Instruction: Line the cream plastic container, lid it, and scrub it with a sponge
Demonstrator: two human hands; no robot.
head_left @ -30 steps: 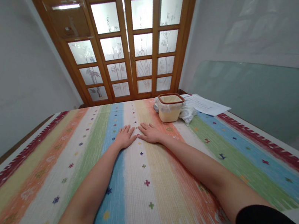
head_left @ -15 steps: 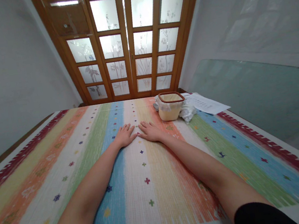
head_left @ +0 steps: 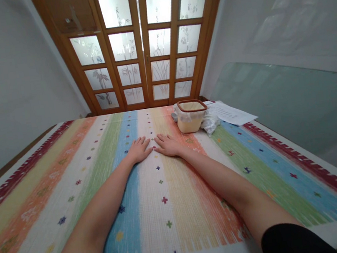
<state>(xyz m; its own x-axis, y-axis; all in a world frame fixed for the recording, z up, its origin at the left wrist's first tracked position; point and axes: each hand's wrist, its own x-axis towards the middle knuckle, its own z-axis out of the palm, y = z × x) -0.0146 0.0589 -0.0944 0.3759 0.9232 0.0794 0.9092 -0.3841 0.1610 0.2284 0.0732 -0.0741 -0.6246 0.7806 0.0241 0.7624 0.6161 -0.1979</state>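
Striped tablecloth (head_left: 155,204), flat hands (head_left: 139,150), sheet (head_left: 232,112) unreadably small-printed

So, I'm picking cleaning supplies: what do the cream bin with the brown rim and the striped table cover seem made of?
Cream bin: probably smooth plastic, judging by its soft sheen. Striped table cover: woven-looking, perhaps printed cloth or vinyl.

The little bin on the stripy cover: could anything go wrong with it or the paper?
The right hand is near the bin, so a quick sweep outward might knock it over. The paper lies by the side edge of the striped cover, so a bump could perhaps make it slip off. Dragging the cover might wrinkle it.
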